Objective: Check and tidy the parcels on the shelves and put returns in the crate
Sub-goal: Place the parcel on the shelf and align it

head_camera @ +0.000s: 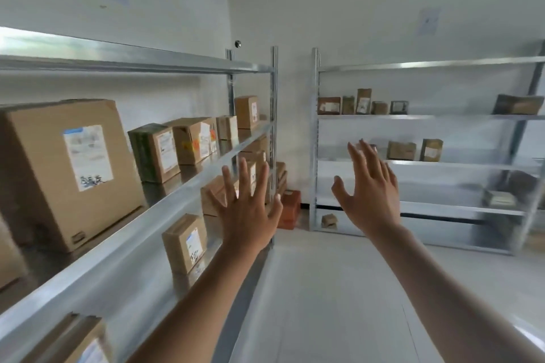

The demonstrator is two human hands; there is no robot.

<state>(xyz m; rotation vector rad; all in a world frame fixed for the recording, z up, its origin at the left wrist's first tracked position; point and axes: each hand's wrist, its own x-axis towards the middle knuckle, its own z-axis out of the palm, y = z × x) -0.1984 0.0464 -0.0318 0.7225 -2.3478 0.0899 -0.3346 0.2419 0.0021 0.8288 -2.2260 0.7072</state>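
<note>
On the near left, a big labelled parcel [67,168] is sitting on the left metal shelf unit [188,183], with smaller parcels [188,141] lining up farther along it. I am holding my left hand [246,209] up beside that shelf, fingers spread, gripping nothing. My right hand [371,188] is hovering likewise, open and touching nothing. More parcels [401,150] are standing on the far right shelf unit [442,118].

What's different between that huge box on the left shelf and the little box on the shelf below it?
The big box dwarfs the small box in this view, nearly filling its shelf's height. The big box sits on the upper shelf at far left; the small box sits one shelf down, just left of the left hand. Both are brown cardboard, upright, each with a white label facing out. Neither is being touched.
</note>
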